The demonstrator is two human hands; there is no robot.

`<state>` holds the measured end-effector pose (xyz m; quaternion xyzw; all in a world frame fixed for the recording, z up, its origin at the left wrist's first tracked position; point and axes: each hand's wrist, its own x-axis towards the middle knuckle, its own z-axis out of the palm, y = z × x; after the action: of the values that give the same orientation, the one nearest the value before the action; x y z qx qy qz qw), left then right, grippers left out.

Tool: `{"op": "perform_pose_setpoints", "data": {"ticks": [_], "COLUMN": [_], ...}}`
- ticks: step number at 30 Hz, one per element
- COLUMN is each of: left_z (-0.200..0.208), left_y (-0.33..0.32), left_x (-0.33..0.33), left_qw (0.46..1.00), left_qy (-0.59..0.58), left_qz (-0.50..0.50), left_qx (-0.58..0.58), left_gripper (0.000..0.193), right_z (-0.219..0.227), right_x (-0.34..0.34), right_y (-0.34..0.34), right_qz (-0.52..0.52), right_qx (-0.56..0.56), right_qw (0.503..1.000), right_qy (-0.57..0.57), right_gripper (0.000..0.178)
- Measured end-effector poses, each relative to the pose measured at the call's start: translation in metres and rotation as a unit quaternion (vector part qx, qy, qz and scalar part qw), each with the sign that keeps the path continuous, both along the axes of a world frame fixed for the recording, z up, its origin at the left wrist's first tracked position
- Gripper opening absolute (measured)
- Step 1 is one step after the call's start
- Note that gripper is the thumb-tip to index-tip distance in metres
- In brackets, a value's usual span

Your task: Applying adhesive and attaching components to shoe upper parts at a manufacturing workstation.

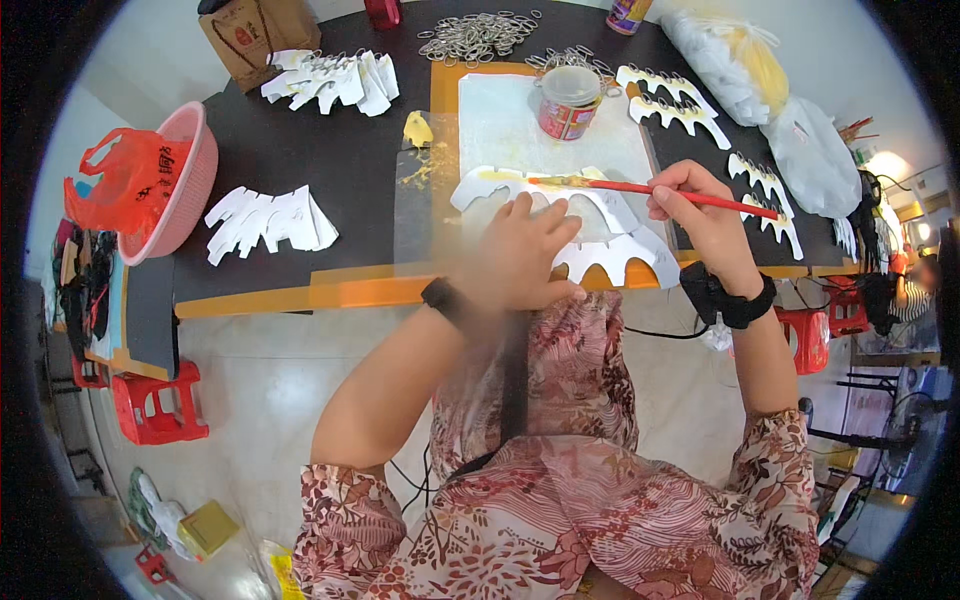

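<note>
In my right hand [700,215] is a slim paintbrush with a red handle [630,187], pinched between thumb and fingers. Its yellowish bristles lie along the upper edge of a white scalloped cutout [478,188]. My left hand [520,250] rests over that cutout with fingers spread, covering part of it. Under and below the hands, more white cutouts [645,258] reach the table's front edge. Beyond the brush, a small tin [566,118] with a pinkish label stands on a white sheet [500,110] with yellowish smears.
Stacked white cutouts lie left [268,222] and back left [340,85]; ringed ones [675,105] dry-looking at right. Metal rings [480,38] are heaped at the back. A pink basket [195,185] sits at the left edge, plastic bags [810,160] at right, red stools [160,405] below.
</note>
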<state>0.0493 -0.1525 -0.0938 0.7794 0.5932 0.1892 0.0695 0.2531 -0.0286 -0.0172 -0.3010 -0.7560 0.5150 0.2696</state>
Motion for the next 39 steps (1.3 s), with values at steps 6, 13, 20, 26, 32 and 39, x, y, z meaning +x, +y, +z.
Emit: {"op": "perform_pose_setpoints", "data": {"ticks": [6, 13, 20, 26, 32, 39], "left_z": [0.005, 0.004, 0.003, 0.005, 0.006, 0.005], "left_y": [-0.002, 0.002, 0.000, 0.000, 0.002, 0.001], "left_x": [-0.001, -0.002, -0.002, 0.000, 0.000, 0.002], "left_qw": [1.000, 1.000, 1.000, 0.999, 0.999, 0.998], "left_qy": [-0.002, -0.002, 0.010, 0.006, 0.022, 0.035], "left_qz": [-0.001, -0.014, -0.015, -0.024, -0.033, -0.029], "left_qx": [-0.023, -0.024, 0.021, 0.037, 0.027, 0.041], "left_gripper": [0.075, 0.076, 0.075, 0.073, 0.070, 0.068], "right_z": [0.002, -0.004, -0.007, -0.009, -0.007, -0.004], "right_x": [0.001, 0.003, -0.001, -0.002, -0.006, -0.012], "right_y": [-0.001, 0.004, 0.002, 0.003, 0.005, 0.006], "right_qz": [0.006, -0.016, -0.011, -0.003, 0.015, 0.034], "right_qx": [-0.019, -0.014, -0.032, -0.050, -0.033, -0.034], "right_qw": [1.000, 1.000, 0.999, 0.998, 0.999, 0.999], "right_qy": [-0.001, 0.013, 0.029, 0.035, 0.023, 0.015], "right_gripper": [0.009, 0.009, 0.009, 0.010, 0.011, 0.011]}}
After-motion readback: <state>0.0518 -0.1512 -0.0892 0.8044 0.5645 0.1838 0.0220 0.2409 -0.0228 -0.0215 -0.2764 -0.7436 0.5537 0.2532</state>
